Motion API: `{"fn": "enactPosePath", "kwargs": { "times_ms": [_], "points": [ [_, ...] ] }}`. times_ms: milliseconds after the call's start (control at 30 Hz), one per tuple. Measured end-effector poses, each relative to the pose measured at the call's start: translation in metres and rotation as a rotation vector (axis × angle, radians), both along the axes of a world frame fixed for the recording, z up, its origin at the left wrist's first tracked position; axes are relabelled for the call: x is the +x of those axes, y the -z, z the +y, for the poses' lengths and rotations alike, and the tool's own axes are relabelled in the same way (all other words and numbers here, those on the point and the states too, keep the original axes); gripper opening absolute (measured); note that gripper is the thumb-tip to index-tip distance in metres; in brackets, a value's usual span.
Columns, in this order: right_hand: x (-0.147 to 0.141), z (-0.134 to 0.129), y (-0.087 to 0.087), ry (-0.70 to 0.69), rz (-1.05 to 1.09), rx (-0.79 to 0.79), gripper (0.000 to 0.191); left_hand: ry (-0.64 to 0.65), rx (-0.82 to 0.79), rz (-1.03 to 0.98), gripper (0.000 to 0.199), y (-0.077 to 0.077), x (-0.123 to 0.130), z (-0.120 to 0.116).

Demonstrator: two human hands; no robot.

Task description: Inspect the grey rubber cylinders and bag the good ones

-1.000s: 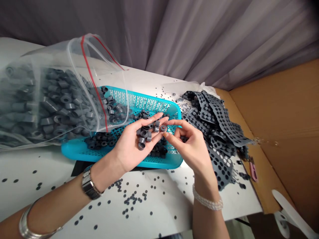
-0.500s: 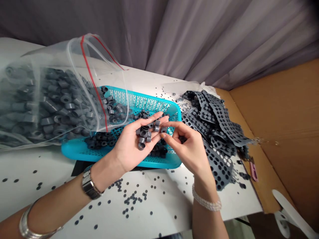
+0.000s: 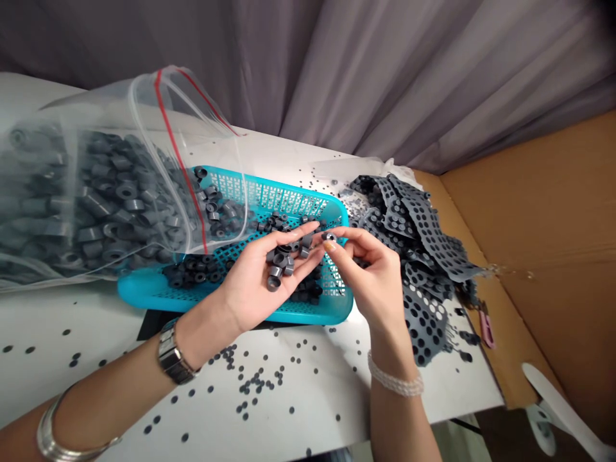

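Note:
My left hand (image 3: pixel 255 276) lies palm up over a blue plastic basket (image 3: pixel 344 308), cradling several small dark grey rubber caps (image 3: pixel 279 260). Between thumb and forefinger, my right hand (image 3: pixel 370 273) pinches one grey cap (image 3: pixel 329 237) beside the left fingertips. More grey caps (image 3: pixel 199 269) sit inside the basket. At the left, a clear zip bag (image 3: pixel 115 186) with a red stripe is full of similar caps, its open mouth over the basket.
Perforated grey rubber sheets (image 3: pixel 426 224) are heaped at the right, near pink-handled scissors (image 3: pixel 487 327). Small black discs (image 3: pixel 260 385) are scattered over the white table (image 3: pixel 216 430). A cardboard panel (image 3: pixel 543 244) stands at the right, a grey curtain (image 3: pixel 298 70) behind.
My right hand has moved slightly right, the pinched cap now farther from the left palm. My left hand has barely moved and still holds its caps.

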State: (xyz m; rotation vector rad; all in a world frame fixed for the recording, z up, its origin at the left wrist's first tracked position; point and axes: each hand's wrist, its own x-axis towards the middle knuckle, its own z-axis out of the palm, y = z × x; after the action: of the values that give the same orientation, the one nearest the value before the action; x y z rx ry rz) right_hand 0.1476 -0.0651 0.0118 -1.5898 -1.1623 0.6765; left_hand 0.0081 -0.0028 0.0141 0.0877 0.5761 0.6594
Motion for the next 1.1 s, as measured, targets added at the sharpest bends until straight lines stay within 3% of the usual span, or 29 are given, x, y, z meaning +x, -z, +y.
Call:
{"fn": "enactPosePath", "kwargs": {
  "times_ms": [200, 367, 400, 500, 600, 767, 900, 1100],
  "points": [
    [-0.006, -0.001, 0.002, 0.105, -0.415, 0.140, 0.018, 0.004, 0.018, -0.039, 0.040, 0.003, 0.000, -0.001],
    [0.027, 0.002, 0.011, 0.421, -0.564, 0.108, 0.028, 0.034, -0.031, -0.008, 0.046, -0.002, -0.002, -0.002],
    [0.034, 0.003, 0.013, 0.426, -0.567, 0.064, 0.032, 0.045, -0.038, -0.004, 0.047, -0.004, -0.002, -0.002],
    [0.042, 0.003, 0.013, 0.354, -0.516, -0.013, 0.040, 0.061, -0.049, 0.002, 0.048, -0.006, -0.001, -0.002],
    [0.029, 0.001, 0.006, 0.275, -0.400, 0.027, 0.039, 0.069, -0.053, -0.009, 0.046, -0.004, 0.000, -0.002],
    [0.005, -0.006, -0.006, -0.096, -0.381, 0.014, 0.027, 0.043, -0.043, -0.081, 0.035, 0.005, -0.001, 0.000],
    [0.002, -0.008, -0.007, -0.167, -0.432, 0.006, 0.033, 0.089, -0.072, -0.064, 0.030, 0.005, -0.001, 0.002],
    [0.000, -0.006, -0.006, -0.195, -0.461, -0.041, 0.024, 0.116, -0.103, -0.064, 0.038, 0.003, 0.001, 0.002]
  ]
}}
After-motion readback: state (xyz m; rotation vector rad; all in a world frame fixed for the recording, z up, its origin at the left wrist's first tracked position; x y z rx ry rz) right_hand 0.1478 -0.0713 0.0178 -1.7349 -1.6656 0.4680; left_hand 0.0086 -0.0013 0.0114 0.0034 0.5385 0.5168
